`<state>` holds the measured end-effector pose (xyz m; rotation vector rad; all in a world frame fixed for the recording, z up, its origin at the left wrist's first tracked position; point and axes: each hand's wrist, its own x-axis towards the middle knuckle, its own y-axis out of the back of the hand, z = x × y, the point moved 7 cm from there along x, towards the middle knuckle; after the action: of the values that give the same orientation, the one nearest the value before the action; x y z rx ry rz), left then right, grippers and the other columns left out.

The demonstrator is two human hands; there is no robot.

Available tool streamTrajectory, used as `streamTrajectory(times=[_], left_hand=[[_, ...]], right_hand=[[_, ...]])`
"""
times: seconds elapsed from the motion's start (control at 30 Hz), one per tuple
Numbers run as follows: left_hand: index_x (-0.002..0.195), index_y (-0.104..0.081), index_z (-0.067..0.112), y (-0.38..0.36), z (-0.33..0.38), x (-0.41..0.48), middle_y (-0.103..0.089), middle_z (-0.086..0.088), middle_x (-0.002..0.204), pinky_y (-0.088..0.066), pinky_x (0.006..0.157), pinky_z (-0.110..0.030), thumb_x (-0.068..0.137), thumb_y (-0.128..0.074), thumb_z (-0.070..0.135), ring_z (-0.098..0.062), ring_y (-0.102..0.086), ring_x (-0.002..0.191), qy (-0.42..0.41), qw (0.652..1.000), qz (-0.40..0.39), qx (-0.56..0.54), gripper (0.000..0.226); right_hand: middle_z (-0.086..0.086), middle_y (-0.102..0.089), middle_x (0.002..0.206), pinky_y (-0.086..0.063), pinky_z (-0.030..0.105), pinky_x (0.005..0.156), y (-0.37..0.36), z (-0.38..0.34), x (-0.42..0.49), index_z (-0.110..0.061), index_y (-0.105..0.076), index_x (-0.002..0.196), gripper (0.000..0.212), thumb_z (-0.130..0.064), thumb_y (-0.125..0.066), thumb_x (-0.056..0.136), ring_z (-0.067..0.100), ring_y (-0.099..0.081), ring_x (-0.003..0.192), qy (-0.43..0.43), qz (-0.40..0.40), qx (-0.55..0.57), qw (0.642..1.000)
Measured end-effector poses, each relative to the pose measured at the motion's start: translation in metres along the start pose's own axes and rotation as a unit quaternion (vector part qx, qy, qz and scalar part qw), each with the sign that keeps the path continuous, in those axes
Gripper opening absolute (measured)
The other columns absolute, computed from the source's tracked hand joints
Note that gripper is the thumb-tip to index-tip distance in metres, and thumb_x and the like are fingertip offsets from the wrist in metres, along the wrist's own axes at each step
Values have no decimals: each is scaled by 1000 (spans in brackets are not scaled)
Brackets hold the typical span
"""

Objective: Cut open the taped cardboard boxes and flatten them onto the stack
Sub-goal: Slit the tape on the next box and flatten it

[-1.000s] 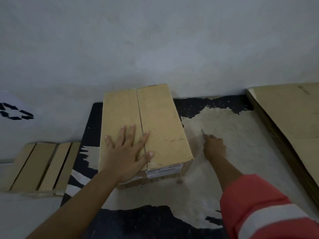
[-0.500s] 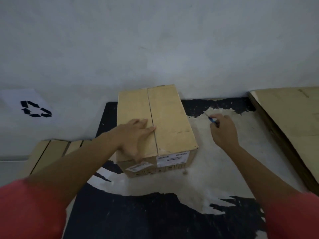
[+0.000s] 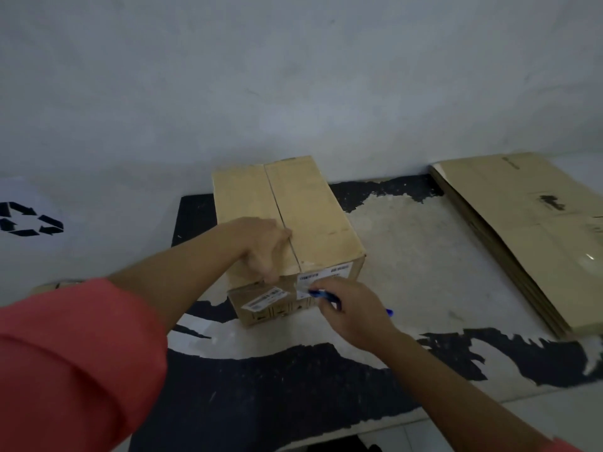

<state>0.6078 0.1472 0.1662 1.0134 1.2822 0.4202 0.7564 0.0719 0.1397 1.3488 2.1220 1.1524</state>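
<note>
A closed tan cardboard box (image 3: 313,210) stands on the worn black-and-white mat (image 3: 408,256), its centre seam running away from me. My left hand (image 3: 264,247) rests on the near left of the box top, thumb hooked over the front edge. My right hand (image 3: 352,311) grips a blue-handled cutter (image 3: 323,294) whose tip is at the front face of the box, just below the white label. A stack of flattened cardboard (image 3: 528,230) lies to the right.
A pale wall (image 3: 293,93) rises right behind the box. A recycling symbol (image 3: 29,220) is printed on it at the left. The mat's near edge meets a light floor at the bottom right.
My right hand has brought the cutter from the mat beside the box round to the box's front face. My left hand has slid toward the front edge. The view has shifted left and nearer.
</note>
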Motion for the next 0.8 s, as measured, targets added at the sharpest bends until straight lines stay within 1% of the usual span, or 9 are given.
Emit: streamTrajectory(times=[0.1, 0.23, 0.33, 0.4, 0.47, 0.6, 0.7, 0.73, 0.8], left_hand=[[154, -9, 20, 0, -1, 2, -33, -9, 143, -39, 98, -35, 69, -77, 50, -27, -41, 125, 2, 1000, 1, -3, 112], [154, -9, 20, -1, -1, 3, -35, -7, 142, -41, 99, -35, 69, -77, 50, -26, -43, 123, 6, 1000, 6, -4, 113], [153, -13, 19, -1, -1, 3, -38, -8, 136, -44, 96, -38, 67, -77, 51, -26, -46, 118, 9, 1000, 11, 0, 112], [153, -13, 20, -1, -1, 2, -38, -9, 136, -44, 96, -38, 67, -78, 51, -28, -47, 118, 13, 1000, 12, 2, 112], [154, -11, 25, -2, 0, 2, -36, -10, 138, -44, 97, -41, 66, -78, 50, -29, -46, 119, 13, 1000, 15, 2, 113], [152, 0, 40, -6, -2, 0, -23, -11, 150, -38, 104, -41, 71, -79, 46, -30, -38, 129, 19, 1000, 6, -16, 113], [151, -1, 44, -7, -3, 0, -19, -11, 152, -38, 104, -41, 72, -78, 46, -30, -36, 130, 24, 1000, 5, -19, 111], [151, -1, 45, -8, -3, 0, -18, -11, 152, -38, 104, -41, 72, -78, 46, -31, -36, 130, 27, 999, 4, -20, 111], [150, -1, 46, -9, -4, 1, -19, -10, 151, -38, 104, -43, 71, -79, 46, -31, -37, 128, 31, 999, 1, -24, 112]], right_hand=[[0, -68, 106, -45, 21, 75, -7, -11, 2, -19, -66, 117, 27, -20, -55, 93, 16, -62, 91, 0, 32, 2, 999], [3, -68, 101, -43, 21, 71, -11, -20, 4, -16, -66, 114, 25, -18, -55, 91, 18, -62, 86, -8, 72, -5, 997], [4, -68, 96, -50, 30, 66, -15, -24, 6, -15, -67, 112, 27, -18, -52, 89, 21, -63, 81, -25, 90, -14, 996], [4, -67, 96, -49, 33, 64, -17, -27, 8, -16, -65, 114, 26, -19, -51, 92, 21, -62, 81, -49, 92, -30, 994], [3, -67, 98, -45, 30, 65, -18, -27, 8, -17, -61, 117, 25, -21, -51, 95, 20, -62, 84, -83, 88, -32, 992], [1, -68, 99, -32, 23, 65, -17, -23, 6, -18, -56, 119, 25, -27, -49, 97, 17, -61, 88, -141, 80, -24, 986], [1, -65, 92, -29, 22, 56, -14, -24, 6, -17, -56, 114, 21, -27, -48, 97, 13, -52, 75, -155, 85, -39, 983], [0, -62, 87, -27, 22, 52, -13, -22, 6, -17, -56, 111, 19, -28, -47, 98, 12, -48, 71, -162, 82, -50, 982], [-4, -53, 79, -28, 25, 51, -9, -16, 5, -17, -55, 105, 17, -28, -45, 98, 12, -45, 67, -179, 78, -79, 978]])
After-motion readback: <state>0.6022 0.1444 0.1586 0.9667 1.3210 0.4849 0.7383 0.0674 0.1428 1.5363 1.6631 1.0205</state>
